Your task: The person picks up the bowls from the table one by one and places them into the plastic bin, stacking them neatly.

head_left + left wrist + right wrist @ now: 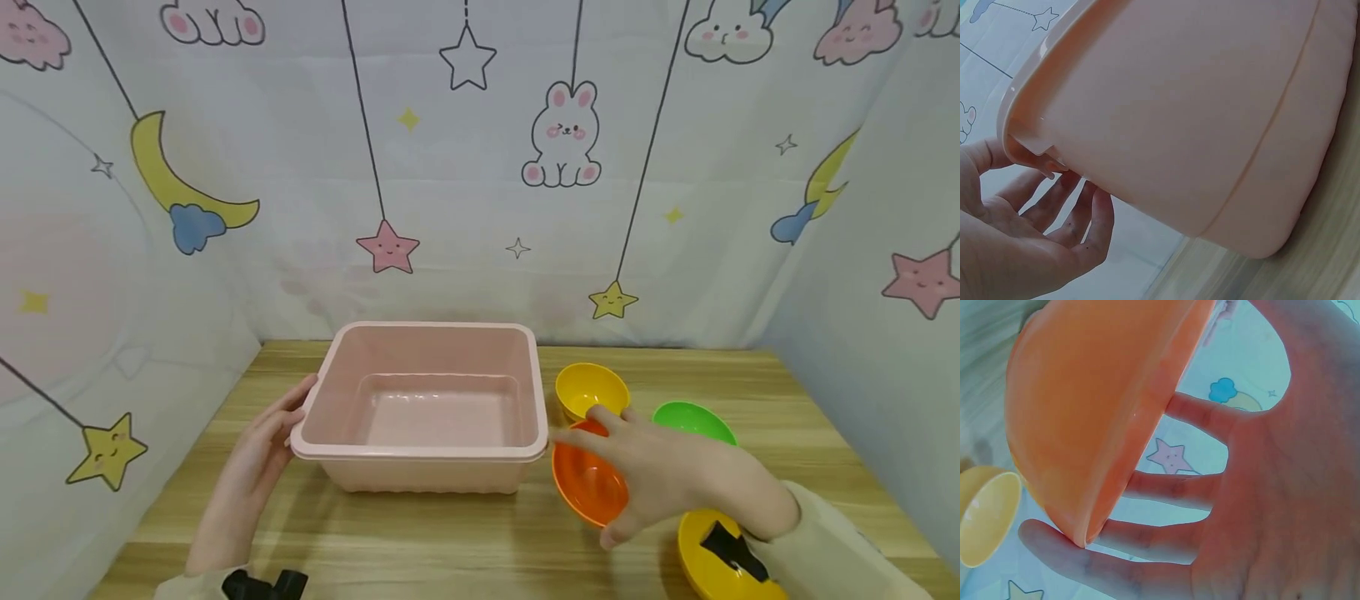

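A pale pink plastic tub [420, 475] stands on the table, with bare floor showing inside. My left hand [258, 458] is at its left rim; in the left wrist view the fingers [1102, 219] curl in under the rim, one digit lying behind the lip. Over an orange bowl [588, 479], right of the tub, my right hand [660, 467] spreads its fingers. In the right wrist view those fingers [1172, 490] are nearly straight and reach the rim of the orange bowl [1085, 406], one passing outside it.
Behind the orange bowl is a small yellow bowl [591, 387]. A green bowl [693, 417] sits farther right, partly covered by the right hand. Another yellow dish [696, 554] lies under the right forearm at the front. Patterned cloth walls [465, 183] enclose the wooden table [420, 550].
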{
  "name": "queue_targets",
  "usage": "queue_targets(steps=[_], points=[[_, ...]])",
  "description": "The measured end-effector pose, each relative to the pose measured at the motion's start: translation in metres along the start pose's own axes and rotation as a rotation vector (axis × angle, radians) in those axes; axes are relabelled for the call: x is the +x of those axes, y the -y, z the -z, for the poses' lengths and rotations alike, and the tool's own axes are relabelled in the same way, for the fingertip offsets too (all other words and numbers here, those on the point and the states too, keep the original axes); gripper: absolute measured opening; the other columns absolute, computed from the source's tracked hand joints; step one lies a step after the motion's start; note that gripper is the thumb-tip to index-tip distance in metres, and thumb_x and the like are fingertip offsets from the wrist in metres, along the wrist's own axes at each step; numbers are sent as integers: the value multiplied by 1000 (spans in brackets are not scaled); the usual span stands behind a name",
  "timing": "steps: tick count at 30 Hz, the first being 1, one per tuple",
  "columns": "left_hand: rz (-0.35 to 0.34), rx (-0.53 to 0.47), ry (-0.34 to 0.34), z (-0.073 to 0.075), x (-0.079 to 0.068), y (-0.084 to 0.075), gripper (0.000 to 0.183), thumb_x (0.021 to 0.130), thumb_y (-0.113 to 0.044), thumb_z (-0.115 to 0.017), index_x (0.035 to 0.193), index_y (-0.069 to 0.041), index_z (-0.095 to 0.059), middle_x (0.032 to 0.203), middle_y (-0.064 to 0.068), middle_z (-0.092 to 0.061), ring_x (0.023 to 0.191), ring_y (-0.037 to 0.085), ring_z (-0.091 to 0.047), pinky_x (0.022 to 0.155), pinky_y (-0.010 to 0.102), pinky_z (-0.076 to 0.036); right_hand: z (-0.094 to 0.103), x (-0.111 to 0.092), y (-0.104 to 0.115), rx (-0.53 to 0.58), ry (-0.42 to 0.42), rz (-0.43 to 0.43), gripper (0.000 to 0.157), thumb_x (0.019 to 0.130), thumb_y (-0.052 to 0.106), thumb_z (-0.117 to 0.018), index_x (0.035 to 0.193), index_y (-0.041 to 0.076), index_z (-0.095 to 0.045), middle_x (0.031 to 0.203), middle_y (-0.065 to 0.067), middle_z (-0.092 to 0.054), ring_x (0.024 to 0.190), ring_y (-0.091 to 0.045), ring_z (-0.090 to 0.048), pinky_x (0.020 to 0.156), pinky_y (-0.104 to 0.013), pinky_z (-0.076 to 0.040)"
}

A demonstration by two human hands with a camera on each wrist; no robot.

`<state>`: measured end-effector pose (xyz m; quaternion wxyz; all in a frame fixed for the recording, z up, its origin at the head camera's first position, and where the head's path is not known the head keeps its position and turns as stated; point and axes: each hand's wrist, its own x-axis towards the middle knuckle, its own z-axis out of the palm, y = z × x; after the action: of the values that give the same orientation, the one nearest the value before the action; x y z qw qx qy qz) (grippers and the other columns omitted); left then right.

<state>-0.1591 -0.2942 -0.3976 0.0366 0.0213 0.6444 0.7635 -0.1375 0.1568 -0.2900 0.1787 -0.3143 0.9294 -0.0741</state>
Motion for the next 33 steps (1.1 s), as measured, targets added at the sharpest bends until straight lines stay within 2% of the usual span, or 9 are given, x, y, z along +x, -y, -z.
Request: queue_targets(steps=[4,6,10,12,17,20,24,33], points=[[11,20,-14,-1,-1,-1,53,101,-22,-46,152,-18,-31,129,-35,-52,116,-14,-48,88,19,-43,6,1,4,-19,-16,31,100,61,58,-83,146,41,-33,139,-13,-40,109,-35,-49,74,-48,-52],[15,26,-23,-2,-1,-1,53,101,-22,-46,152,-18,-31,128,-34,-52,116,-14,-48,88,20,-41,9,0,7,-27,-14,18,100,61,59,-82,146,40,-34,140,-13,-40,112,-35,-50,74,-46,-53],[16,27,-21,-4,0,-1,53,101,-23,-47,152,-18,-30,129,-33,-51,116,-14,-47,88,20,-42,19,0,10,-32,10,-21,97,62,59,-81,145,42,-35,139,-7,-41,109,-26,-52,76,-40,-53],[12,24,-17,-4,0,0,53,101,-23,-46,152,-17,-30,130,-33,-51,117,-14,-47,88,19,-42,25,0,12,-28,18,-21,96,63,58,-81,145,42,-34,138,-6,-41,108,-25,-51,78,-41,-52],[16,29,-27,-2,1,0,53,102,-22,-45,152,-18,-29,130,-31,-50,116,-15,-47,88,19,-41,36,5,13,-28,-8,27,95,66,55,-80,146,42,-32,140,-9,-39,117,-30,-47,82,-47,-50],[27,38,-38,-1,1,1,54,101,-23,-45,152,-18,-28,132,-29,-49,116,-15,-47,89,20,-40,42,10,14,-42,-30,56,95,67,57,-79,147,46,-29,139,-8,-40,117,-28,-46,84,-46,-50],[37,43,-47,-1,0,0,54,101,-24,-46,152,-19,-29,134,-29,-48,116,-14,-46,88,20,-40,46,18,16,-68,-61,94,95,67,58,-78,148,43,-29,136,-7,-42,116,-26,-48,88,-47,-49],[24,25,-29,-2,-2,-1,53,101,-25,-46,152,-18,-31,130,-31,-51,117,-13,-47,87,19,-43,55,31,23,-135,-116,130,96,66,55,-79,148,37,-32,125,-2,-42,106,-18,-47,85,-37,-45]])
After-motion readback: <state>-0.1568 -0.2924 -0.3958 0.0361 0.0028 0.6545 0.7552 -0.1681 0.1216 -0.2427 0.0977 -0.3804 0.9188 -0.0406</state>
